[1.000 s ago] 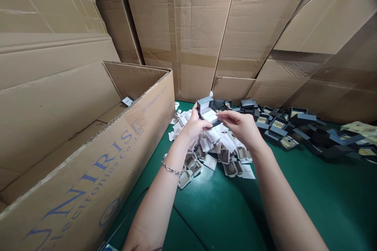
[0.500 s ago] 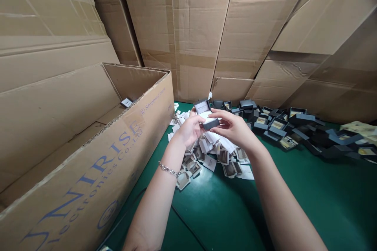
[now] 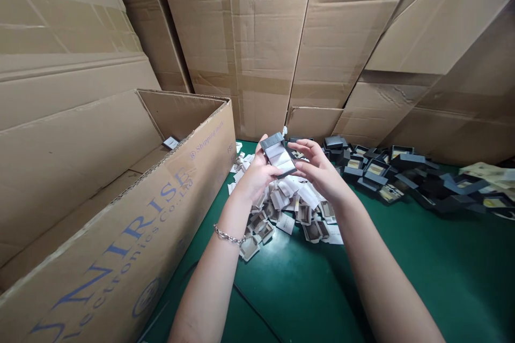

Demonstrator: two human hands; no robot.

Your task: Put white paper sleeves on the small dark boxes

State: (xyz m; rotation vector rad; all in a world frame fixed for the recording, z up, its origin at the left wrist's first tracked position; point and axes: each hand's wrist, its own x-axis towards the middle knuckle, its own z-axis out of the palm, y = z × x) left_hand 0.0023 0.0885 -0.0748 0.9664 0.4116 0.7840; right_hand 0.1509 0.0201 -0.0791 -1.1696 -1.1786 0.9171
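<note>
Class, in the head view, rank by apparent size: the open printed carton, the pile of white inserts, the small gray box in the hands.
1. Printed carton, though nearness to the camera enlarges it.
2. Pile of white inserts.
3. Small gray box, held by left hand.

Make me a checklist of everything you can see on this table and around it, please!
Surface: green table, mostly bare near the person.
Job's things: small grey box, open, white lining showing.
Clutter: pile of white inserts; heap of dark boxes.
Grippers: left hand holds the grey box; right hand touches its edge, fingers spread.
Cables: black cable on the table.
Surroundings: open carton at left; stacked cardboard boxes behind.
</note>
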